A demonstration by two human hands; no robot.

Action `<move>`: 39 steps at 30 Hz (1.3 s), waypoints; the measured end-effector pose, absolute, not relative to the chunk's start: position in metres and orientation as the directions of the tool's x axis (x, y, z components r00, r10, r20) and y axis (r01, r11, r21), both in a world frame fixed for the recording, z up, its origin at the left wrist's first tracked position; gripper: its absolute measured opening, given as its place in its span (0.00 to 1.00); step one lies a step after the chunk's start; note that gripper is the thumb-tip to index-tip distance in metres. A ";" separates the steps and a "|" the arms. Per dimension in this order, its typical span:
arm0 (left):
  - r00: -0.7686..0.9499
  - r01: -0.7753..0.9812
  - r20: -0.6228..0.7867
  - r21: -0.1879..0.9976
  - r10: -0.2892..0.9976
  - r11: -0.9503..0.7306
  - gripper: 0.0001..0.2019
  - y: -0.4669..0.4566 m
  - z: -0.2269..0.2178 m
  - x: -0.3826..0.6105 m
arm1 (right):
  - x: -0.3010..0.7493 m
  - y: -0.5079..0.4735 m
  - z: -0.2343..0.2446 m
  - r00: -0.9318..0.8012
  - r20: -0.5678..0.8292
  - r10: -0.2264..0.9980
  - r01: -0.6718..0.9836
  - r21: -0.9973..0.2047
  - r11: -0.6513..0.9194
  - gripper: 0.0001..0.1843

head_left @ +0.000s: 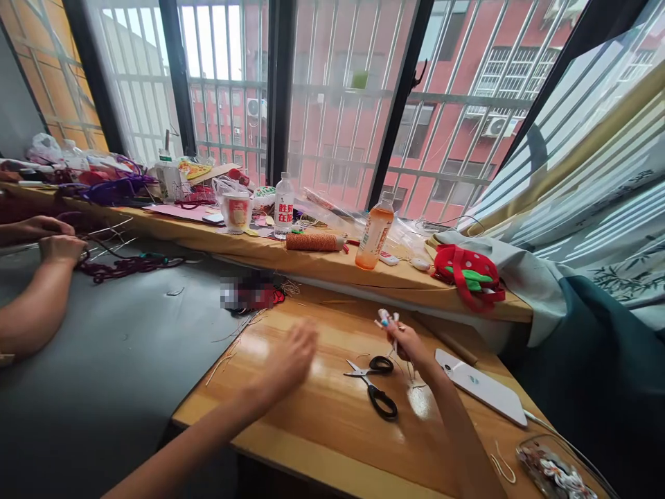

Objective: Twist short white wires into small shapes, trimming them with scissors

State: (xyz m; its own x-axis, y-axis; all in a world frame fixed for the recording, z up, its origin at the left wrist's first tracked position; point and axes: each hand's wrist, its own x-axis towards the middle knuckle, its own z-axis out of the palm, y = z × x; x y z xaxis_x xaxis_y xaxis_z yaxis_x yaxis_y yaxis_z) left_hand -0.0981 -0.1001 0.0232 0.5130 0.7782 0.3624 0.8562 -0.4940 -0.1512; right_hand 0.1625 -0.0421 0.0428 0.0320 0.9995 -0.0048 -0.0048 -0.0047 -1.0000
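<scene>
My left hand (295, 355) hangs above the wooden table, smeared by motion, so its fingers do not show clearly. Closed around a small bundle of white cords (387, 319) is my right hand (408, 343). A spot of blue shows on the bundle, and thin cord ends trail down below the hand. Between my two hands lie black-handled scissors (377, 381), blades apart and pointing left. A white phone (481, 384) rests on the table to the right of my right hand.
A spool of orange-brown cord (314, 242), a bottle of orange drink (375, 234), a water bottle (283, 206) and a red bag (470, 270) stand along the window ledge. A patterned phone case (555, 468) lies front right. At left, another person's hands (57, 239) hold dark cord.
</scene>
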 end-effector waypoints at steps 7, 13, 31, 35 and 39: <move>0.797 0.571 0.264 -0.034 0.543 -0.820 0.17 -0.064 0.018 -0.033 | 0.124 -0.064 0.031 -0.040 0.108 0.993 0.968 -0.243 0.065 0.12; 0.515 0.857 0.211 -0.138 0.831 -0.497 0.18 -0.089 0.022 -0.120 | 0.108 -0.061 0.017 -0.054 0.272 0.961 0.990 0.138 0.016 0.13; 0.037 0.998 0.345 -0.057 0.938 -0.018 0.24 -0.123 -0.003 -0.170 | 0.151 -0.028 0.070 0.128 0.536 0.835 0.991 -0.037 -0.129 0.18; 0.445 0.881 0.416 -0.048 0.793 -0.470 0.22 -0.118 0.017 -0.064 | 0.207 -0.037 0.073 0.410 0.686 0.601 0.909 -0.258 -0.327 0.17; 0.691 0.626 0.380 0.111 0.614 -0.772 0.29 -0.108 0.017 0.085 | 0.226 -0.045 0.064 0.379 0.730 0.569 0.917 -0.212 -0.338 0.14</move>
